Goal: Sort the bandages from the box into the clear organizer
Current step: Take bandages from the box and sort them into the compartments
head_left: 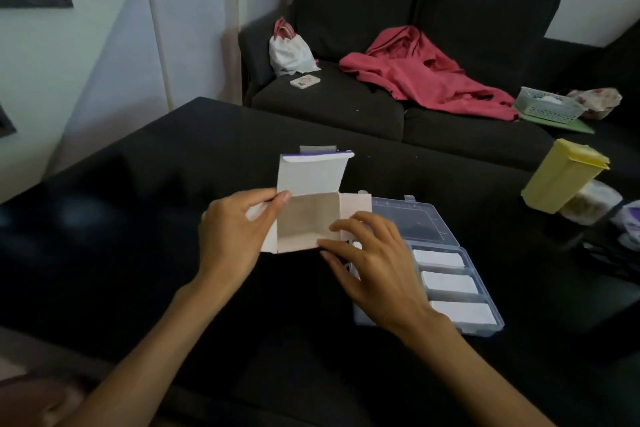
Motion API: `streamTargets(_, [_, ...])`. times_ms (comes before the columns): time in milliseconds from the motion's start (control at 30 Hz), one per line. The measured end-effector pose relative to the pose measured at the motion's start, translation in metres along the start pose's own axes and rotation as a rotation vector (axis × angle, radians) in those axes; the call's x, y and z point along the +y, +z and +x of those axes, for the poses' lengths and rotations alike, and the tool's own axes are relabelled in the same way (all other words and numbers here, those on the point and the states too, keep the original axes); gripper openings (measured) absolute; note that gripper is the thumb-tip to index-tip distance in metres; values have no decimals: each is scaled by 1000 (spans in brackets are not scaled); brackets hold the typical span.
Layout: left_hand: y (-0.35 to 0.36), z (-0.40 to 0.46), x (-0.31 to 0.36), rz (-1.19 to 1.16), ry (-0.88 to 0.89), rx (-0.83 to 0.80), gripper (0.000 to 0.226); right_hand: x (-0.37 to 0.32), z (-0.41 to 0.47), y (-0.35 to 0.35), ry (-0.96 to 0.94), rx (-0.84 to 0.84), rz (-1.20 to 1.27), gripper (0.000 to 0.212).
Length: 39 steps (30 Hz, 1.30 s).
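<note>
Surface (138,218): dark, glossy, filling the lower frame, with a dark sofa (381,10) behind it at upper right. Clear organizer (485,326): set right of centre, lid folded back; three lower compartments are seen to hold white bandages (446,282), stacked flat. The walls are judged rigid and smooth, best steadied by the rim. Box (311,222): thin white card at mid-frame, lid flap raised, interior apparently empty, though the bottom is partly hidden. It is judged very light and easily crushed, so its folded edges are preferred for holding. Left hand (232,236): its grip is narrow, the box's left side flap being pinched between thumb and fingers. Right hand (374,260): fingers are laid fairly straight against the box's right side, touching, nothing enclosed. The bandages are judged light, thin, flexible and best pinched at an end.
</note>
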State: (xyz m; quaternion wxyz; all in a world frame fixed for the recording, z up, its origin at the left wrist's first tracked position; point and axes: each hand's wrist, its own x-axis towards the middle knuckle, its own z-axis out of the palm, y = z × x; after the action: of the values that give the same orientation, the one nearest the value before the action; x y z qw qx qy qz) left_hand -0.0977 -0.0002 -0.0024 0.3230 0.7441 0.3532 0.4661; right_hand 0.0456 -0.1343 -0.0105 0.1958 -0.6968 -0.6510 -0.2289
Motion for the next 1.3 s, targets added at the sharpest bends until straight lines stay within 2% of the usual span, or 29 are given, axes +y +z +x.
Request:
streamTargets(167, [-2, 6, -16, -38, -106, -114, 24, 0, -4, 5, 40, -71, 3, 20])
streamTargets(300, [-5, 11, -15, -220, -227, -249, 7, -1, -1, 3, 52, -124, 78, 22])
streamTargets(433, [-4, 14, -15, -253, -264, -222, 13, -24, 21, -4, 167, -329, 316, 30])
streamTargets(533, [0, 11, -13, -266, -270, -247, 13, -40, 48, -1, 448, -566, 601, 32])
streamTargets(600, [2, 10, -12, -279, -283, -282, 13, -42, 67, 11, 818, -655, 904, 30])
streamTargets(633, [2, 10, -13, -280, -287, -291, 12, -42, 73, 18, 1012, -627, 1148, 31])
streamTargets(667, [2, 10, -13, -273, -288, -292, 11, -41, 76, 25, 1154, -526, 1429, 32])
streamTargets(733, [2, 11, -15, -255, -288, -291, 10, -36, 80, 33, 1359, -213, 1881, 35])
streamTargets(767, [2, 10, -15, -253, -289, -295, 10, -36, 80, 34, 1411, -80, 2030, 36])
streamTargets(833, [1, 10, -15, -254, -281, -303, 10, -39, 82, 34, 1453, 77, 2194, 37])
streamTargets(967, [0, 9, -11, -259, -255, -271, 11, -44, 82, 31, 1481, 144, 2267, 38])
streamTargets(1100, [-2, 10, -8, -216, -222, -207, 18, -50, 78, 18, 1390, 174, 2284, 34])
streamTargets(1167, [-2, 9, -7, -179, -202, -197, 16, -53, 78, 12, 1423, 111, 2214, 28])
streamTargets(1267, [-1, 8, -5, -124, -164, -197, 17, -55, 80, 10, 1521, 17, 1972, 19])
streamTargets(1300, [0, 8, -4, -109, -154, -201, 18, -54, 79, 13, 1557, 13, 1895, 22])
